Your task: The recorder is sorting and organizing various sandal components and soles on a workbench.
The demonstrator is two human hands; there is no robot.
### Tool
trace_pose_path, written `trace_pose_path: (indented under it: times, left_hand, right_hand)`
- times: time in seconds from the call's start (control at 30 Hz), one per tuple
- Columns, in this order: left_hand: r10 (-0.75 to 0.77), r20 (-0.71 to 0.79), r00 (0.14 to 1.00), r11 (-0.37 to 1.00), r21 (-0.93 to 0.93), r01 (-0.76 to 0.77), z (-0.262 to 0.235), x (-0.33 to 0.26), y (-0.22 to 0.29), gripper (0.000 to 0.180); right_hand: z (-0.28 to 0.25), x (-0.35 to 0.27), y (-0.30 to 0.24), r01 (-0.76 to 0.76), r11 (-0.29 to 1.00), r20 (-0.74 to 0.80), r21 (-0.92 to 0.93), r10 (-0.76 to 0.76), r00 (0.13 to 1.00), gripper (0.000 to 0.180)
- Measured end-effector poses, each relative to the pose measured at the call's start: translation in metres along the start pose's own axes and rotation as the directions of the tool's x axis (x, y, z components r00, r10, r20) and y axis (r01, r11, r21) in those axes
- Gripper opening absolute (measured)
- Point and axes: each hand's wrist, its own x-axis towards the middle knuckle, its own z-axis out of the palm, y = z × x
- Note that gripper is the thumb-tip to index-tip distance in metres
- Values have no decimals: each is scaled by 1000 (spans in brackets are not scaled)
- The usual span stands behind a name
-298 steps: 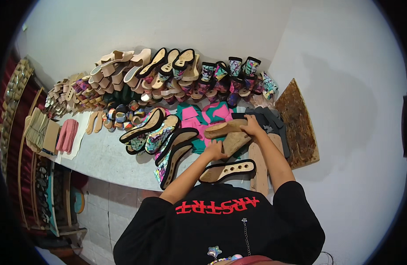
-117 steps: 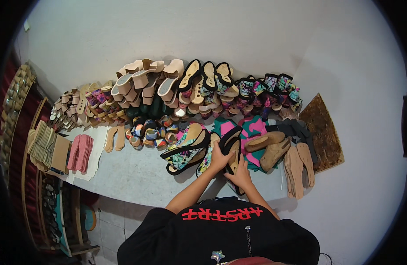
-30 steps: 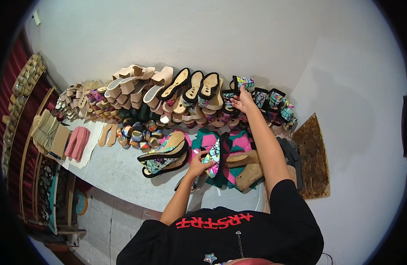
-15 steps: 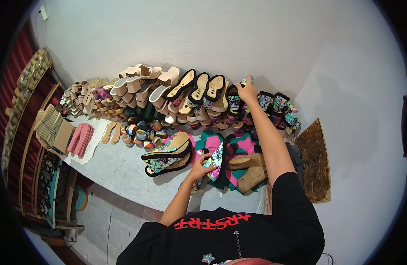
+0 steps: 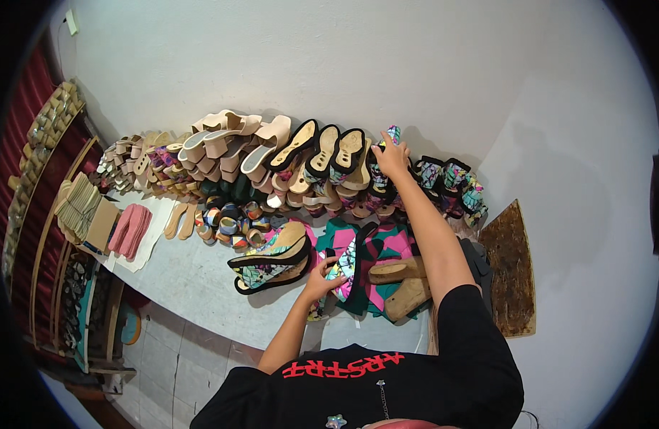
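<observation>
My right hand reaches far out to the back row and grips a colourful patterned wedge shoe standing among the stacked soles by the wall. My left hand is closer to me, closed on another patterned wedge sole held above the table's front part. Beside the left hand lies a pair of floral wedges with black edges. Pink and teal fabric pieces lie under my right forearm, with two plain cork wedges on them.
A long row of tan and black-edged wedge soles leans against the white wall. Flat pink insoles and tan insoles lie at the table's left end. A brown board sits at right. Shelving stands at far left.
My right hand has stretched from the near pile up to the back row and set a patterned wedge there. My left hand has stayed on the patterned sole near me.
</observation>
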Motion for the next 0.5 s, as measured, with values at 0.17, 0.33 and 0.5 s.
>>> trace_pose_path:
  times: [0.17, 0.33, 0.5]
  left_hand:
    - [8, 3, 1000, 1000, -12, -8, -3, 5, -3, 58]
    - [52, -10, 999, 998, 28, -52, -7, 13, -6, 56]
    - [56, -17, 998, 998, -19, -56, -11, 15, -4, 54]
  right_hand:
    - [-1, 8, -5, 14, 995, -35, 102, -11, 999, 50]
    - [3, 2, 4, 90, 983, -28, 163, -86, 996, 52]
    - [2, -12, 2, 206, 949, 30, -237, -205, 978, 77]
